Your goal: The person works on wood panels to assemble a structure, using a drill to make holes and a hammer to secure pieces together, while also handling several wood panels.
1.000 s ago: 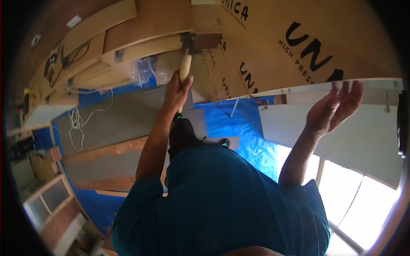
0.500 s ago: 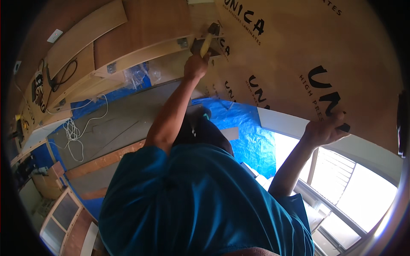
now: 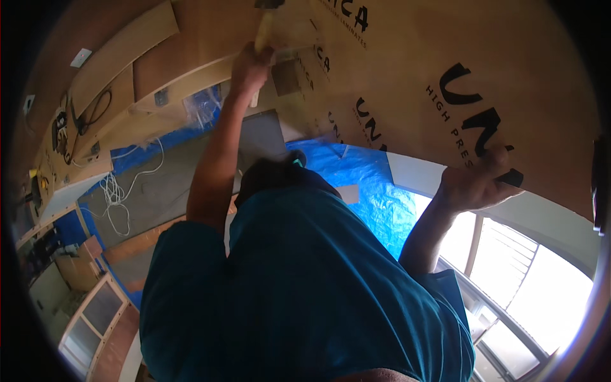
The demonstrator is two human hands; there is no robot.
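Note:
My left hand (image 3: 250,69) is raised at upper centre, closed around the pale yellow handle of a hammer (image 3: 264,32). Its dark head reaches the top edge of the picture, and the handle's end pokes out below my fist. Blur softens this hand slightly. To the right rises a large brown panel (image 3: 407,70) with black print. Against its lower right edge lies my right hand (image 3: 468,186), fingers apart. A dark patch shows beside those fingertips; whether it is print or a separate thing, I cannot tell.
Wooden cabinet panels (image 3: 191,44) line the upper left, with a dark cable (image 3: 102,108). A white cord (image 3: 114,191) lies coiled on the grey boards (image 3: 191,172). Blue plastic sheeting (image 3: 363,184) covers part of the floor. A bright window (image 3: 541,286) stands at lower right.
My left hand has moved up and left with the hammer, away from the panel's left edge. My right hand stays at the panel's lower edge. The view has shifted slightly.

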